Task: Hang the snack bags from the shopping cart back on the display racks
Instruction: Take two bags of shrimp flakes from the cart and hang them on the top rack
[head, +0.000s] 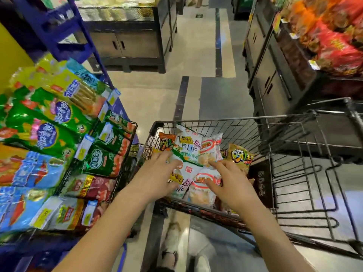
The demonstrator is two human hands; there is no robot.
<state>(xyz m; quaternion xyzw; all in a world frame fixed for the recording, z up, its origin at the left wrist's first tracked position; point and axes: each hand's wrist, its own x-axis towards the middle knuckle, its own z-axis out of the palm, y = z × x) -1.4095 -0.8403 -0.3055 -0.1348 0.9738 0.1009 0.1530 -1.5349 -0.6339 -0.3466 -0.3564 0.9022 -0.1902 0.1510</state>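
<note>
Both your hands are down in the shopping cart [220, 119], and neither has closed on anything. Your left hand [155, 173] lies with fingers spread and fairly straight across a white and green bag [184, 167]. Your right hand [231, 183] is spread too, its fingertips touching a white bag with a red oval [203, 183]. The snack bags [188, 144] are heaped in the cart's near corner, just beside the display rack [59, 124] on your left.

One shopping cart [216, 121], six visible snack bags [189, 144] — one left hand [157, 173], one right hand [233, 183].
</note>
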